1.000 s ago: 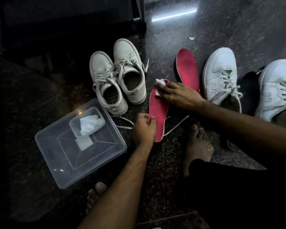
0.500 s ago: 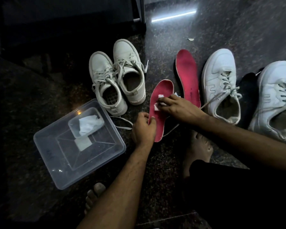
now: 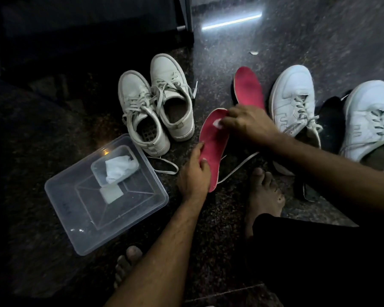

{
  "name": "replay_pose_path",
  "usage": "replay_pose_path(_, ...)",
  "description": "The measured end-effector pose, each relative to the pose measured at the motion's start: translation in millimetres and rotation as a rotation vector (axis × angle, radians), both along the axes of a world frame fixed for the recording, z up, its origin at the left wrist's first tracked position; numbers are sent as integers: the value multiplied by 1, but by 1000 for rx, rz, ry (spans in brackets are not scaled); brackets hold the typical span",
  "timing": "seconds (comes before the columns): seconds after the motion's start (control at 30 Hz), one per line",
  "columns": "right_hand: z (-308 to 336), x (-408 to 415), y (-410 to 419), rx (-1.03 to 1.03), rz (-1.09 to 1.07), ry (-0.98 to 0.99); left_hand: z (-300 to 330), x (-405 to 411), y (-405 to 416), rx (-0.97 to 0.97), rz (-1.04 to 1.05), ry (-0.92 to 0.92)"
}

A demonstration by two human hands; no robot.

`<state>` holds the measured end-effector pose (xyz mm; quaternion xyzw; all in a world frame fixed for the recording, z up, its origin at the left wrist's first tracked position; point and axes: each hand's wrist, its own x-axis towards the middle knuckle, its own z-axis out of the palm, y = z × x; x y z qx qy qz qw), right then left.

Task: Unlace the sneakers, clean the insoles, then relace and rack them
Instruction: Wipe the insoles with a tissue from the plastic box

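My left hand (image 3: pixel 193 173) grips the heel end of a red insole (image 3: pixel 213 142), which is tilted up off the dark floor. My right hand (image 3: pixel 246 122) presses a small white wipe (image 3: pixel 217 123) onto the insole's toe end. A second red insole (image 3: pixel 248 87) lies flat behind my right hand. A pair of off-white laced sneakers (image 3: pixel 155 107) stands at centre left. Two white sneakers (image 3: pixel 295 100) (image 3: pixel 368 120) stand at the right with loosened laces. A loose white lace (image 3: pixel 237 167) trails across the floor under the held insole.
A clear plastic box (image 3: pixel 80 220) at lower left holds a smaller tub with a crumpled white wipe (image 3: pixel 118 167). My bare feet (image 3: pixel 264 196) (image 3: pixel 126 264) rest on the floor. A dark insole (image 3: pixel 330 120) lies between the white sneakers. Dark furniture lines the back left.
My right hand slid the wipe from the insole's toe down to its middle and back up to the toe. My left hand kept its hold on the heel end.
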<state>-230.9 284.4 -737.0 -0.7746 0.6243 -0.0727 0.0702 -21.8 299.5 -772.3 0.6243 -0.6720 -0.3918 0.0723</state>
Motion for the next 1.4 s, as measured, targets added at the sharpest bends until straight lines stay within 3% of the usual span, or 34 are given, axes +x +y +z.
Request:
replay_pose_path(0.1,-7,22,14,75,307,11,-4,1,-1,-19,-13,-6)
replay_pose_path(0.13,-8,25,14,114,313,25,-4,1,0,-18,-19,-5)
replay_pose_path(0.27,-4,10,-16,88,-87,56,-5,2,-1,3,-25,17)
replay_pose_path(0.33,3,6,-25,70,-147,60,-5,4,-1,30,-1,40)
replay_pose_path(0.43,2,26,-19,-60,130,35,-9,4,-1,56,67,65)
replay_pose_path(0.53,-12,47,-9,-13,352,56,-12,3,-3,71,85,8)
replay_pose_path(0.8,-5,9,-27,22,-105,64,-22,2,-4,90,180,129)
replay_pose_path(0.87,-3,14,-15,-35,12,23,-25,0,-5,103,211,146)
replay_pose_path(0.93,-11,29,2,-67,281,7,-28,-1,-8,115,230,156)
replay_pose_path(1.0,-18,41,16,32,391,15,-31,-2,-8,113,238,175)
replay_pose_path(1.27,-26,-1,-17,102,-109,-36,-35,-2,-7,115,258,225)
replay_pose_path(1.33,-20,10,-11,86,-14,-55,-33,-3,-7,116,275,234)
replay_pose_path(1.4,-16,26,5,101,226,-74,-32,-4,-7,103,288,241)
